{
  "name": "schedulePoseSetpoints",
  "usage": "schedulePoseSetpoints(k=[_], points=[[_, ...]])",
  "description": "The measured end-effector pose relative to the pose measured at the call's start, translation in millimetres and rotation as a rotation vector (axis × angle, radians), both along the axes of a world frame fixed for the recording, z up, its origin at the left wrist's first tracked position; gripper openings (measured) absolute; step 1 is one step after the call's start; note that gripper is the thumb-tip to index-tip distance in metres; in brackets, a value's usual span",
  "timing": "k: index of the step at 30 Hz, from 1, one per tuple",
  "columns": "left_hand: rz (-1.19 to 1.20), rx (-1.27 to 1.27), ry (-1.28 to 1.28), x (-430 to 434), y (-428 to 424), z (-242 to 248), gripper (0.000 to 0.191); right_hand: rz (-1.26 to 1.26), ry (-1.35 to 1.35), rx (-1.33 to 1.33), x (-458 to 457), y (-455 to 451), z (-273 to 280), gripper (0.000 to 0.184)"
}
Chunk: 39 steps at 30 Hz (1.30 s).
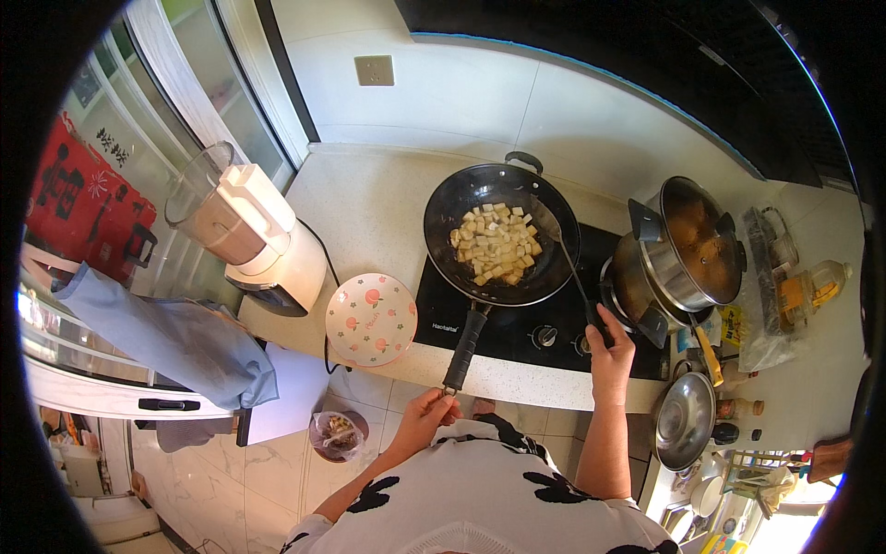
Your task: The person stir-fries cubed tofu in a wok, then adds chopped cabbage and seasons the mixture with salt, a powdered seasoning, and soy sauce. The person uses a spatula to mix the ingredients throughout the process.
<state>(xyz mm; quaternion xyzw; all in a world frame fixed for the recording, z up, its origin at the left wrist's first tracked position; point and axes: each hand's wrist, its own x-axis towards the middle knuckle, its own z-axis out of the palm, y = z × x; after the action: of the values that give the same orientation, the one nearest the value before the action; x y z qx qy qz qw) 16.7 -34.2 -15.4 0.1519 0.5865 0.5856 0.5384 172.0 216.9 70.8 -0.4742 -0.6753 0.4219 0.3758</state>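
Observation:
A black wok (443, 228) sits on the left part of a black gas cooktop (509, 339). Pale cubes of food (498, 239), perhaps tofu, lie heaped in its middle, some lightly browned. Its wrapped handle (465, 350) points towards me. The fingers of my left hand (426, 413) pinch the metal ring at the handle's end. In my right hand (612, 350) is the dark grip of a metal spatula (571, 263). The spatula's blade rests against the wok's right inner wall, apart from the cubes.
A plate with peach prints (372, 320) lies left of the cooktop, beside a blender (270, 235). Right of the wok stands a stacked steel pot (692, 242) with a glass lid. A metal bowl (685, 421) and bottles crowd the right counter. A lined waste bin (339, 436) stands below.

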Motion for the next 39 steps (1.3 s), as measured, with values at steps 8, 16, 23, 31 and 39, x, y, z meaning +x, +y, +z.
schedulePoseSetpoints(k=[8, 16, 23, 31, 39], points=[[0.003, -0.002, 0.003, 0.1, -0.2, -1.6, 0.021, 0.009, -0.002, -0.047, 1.8, 0.2, -1.0, 0.038], [0.009, 0.005, 0.011, 0.7, 0.7, 4.0, 0.022, 0.019, -0.002, -0.012, 2.2, 0.4, -2.1, 0.037], [0.004, -0.01, 0.015, 0.8, 1.7, 5.9, 0.022, 0.022, -0.013, -0.006, 1.6, -0.2, 0.1, 0.037], [0.005, -0.019, 0.006, 0.8, 1.4, 4.3, 0.022, 0.032, -0.023, 0.042, 3.5, 3.1, -7.3, 0.037], [0.004, -0.011, 0.017, 0.2, 1.2, 2.4, 0.022, 0.045, -0.005, 0.013, 2.0, 1.8, -1.3, 0.037]])
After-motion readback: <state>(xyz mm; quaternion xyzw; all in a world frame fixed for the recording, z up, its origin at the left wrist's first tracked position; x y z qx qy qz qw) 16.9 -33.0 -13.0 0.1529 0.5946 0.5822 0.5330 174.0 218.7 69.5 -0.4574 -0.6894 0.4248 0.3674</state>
